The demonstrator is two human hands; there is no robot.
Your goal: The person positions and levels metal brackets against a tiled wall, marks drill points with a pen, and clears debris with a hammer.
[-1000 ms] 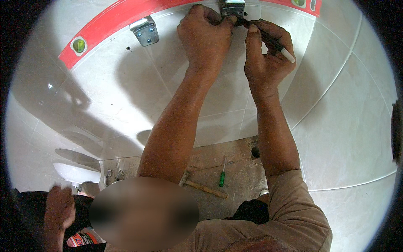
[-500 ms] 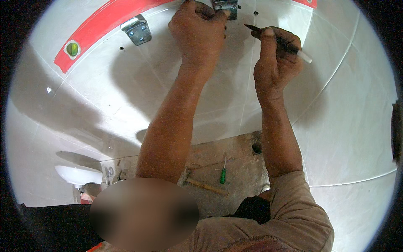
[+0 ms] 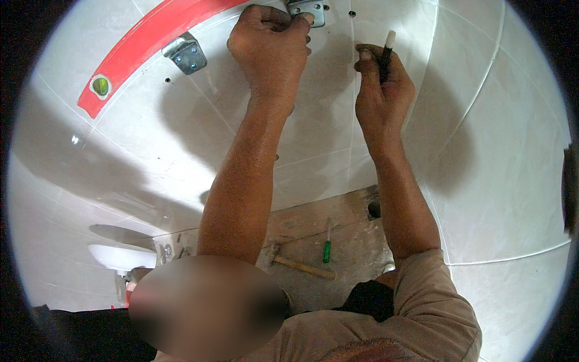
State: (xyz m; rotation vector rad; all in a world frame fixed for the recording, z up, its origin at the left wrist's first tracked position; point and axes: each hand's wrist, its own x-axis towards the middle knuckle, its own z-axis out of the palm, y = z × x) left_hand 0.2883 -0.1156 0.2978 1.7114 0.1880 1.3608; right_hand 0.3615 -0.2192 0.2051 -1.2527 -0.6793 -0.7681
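A shiny metal bracket (image 3: 315, 8) lies against the pale tiled wall at the top middle. My left hand (image 3: 268, 54) is closed at its left side, the thumb pressing on the bracket's face. Lower right of it, my right hand (image 3: 386, 99) grips a marker pen (image 3: 389, 51). The pen's pale end points up between thumb and fingers, and its tip is hidden. A second metal bracket (image 3: 188, 55) with screw heads is fixed to the wall on the left. Behind both brackets runs a red spirit level (image 3: 142, 54), its green vial (image 3: 101, 87) near the left end.
Small dark holes dot the wall, one (image 3: 352, 13) right of the held bracket, another (image 3: 167, 80) below the left one. On the dusty floor lie a green-handled screwdriver (image 3: 327, 250) and a wooden-handled hammer (image 3: 304, 267). A white washbasin (image 3: 120, 255) hangs at lower left.
The marker pen has turned in my right hand: its dark tip pointed left before, and now its pale end stands up. My left hand still presses the bracket; the view has shifted slightly.
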